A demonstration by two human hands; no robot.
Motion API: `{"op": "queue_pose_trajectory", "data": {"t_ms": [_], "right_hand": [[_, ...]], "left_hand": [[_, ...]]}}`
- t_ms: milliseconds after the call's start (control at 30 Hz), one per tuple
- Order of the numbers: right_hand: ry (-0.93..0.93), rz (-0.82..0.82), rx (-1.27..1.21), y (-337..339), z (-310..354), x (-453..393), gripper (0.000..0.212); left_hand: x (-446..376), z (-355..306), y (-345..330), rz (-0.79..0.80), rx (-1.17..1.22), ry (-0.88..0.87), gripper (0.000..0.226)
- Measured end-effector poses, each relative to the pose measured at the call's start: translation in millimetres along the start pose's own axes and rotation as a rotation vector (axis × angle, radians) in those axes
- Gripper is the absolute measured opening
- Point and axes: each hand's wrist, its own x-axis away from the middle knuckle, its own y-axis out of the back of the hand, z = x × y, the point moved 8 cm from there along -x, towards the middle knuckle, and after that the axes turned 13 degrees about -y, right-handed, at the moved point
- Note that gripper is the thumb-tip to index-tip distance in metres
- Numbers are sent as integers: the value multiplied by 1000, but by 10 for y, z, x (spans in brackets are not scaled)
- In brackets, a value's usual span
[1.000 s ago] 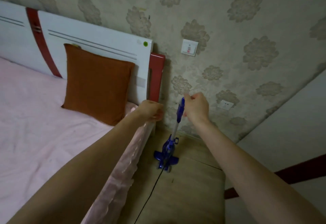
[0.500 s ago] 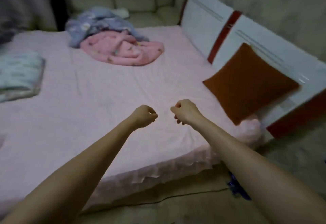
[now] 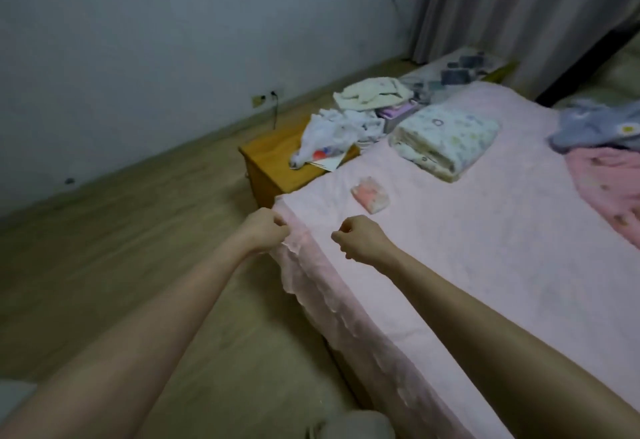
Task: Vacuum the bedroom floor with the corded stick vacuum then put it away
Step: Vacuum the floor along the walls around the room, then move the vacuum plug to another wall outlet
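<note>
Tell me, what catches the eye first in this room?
Two bare forearms reach forward, the left hand and right hand both curled into fists at the corner of a wide bed with a pink sheet. Beyond them, a low wooden bedside cabinet carries a heap of white cloths.

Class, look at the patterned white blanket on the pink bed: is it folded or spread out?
Folded. The patterned blanket sits as a compact, thick bundle with stacked layers showing along its near edge.

Folded blanket on pink bed, wooden nightstand beside.
</note>
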Motion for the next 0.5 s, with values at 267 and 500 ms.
{"op": "queue_pose_trajectory", "data": {"t_ms": [267,500], "right_hand": [[183,193,152,-937,1608,-1256,23],[241,294,251,-1300,3132,-2424,28]], "left_hand": [[-662,1418,1174,-112,58,153,16],[-1574,2428,2348,-181,89,280,18]]}}
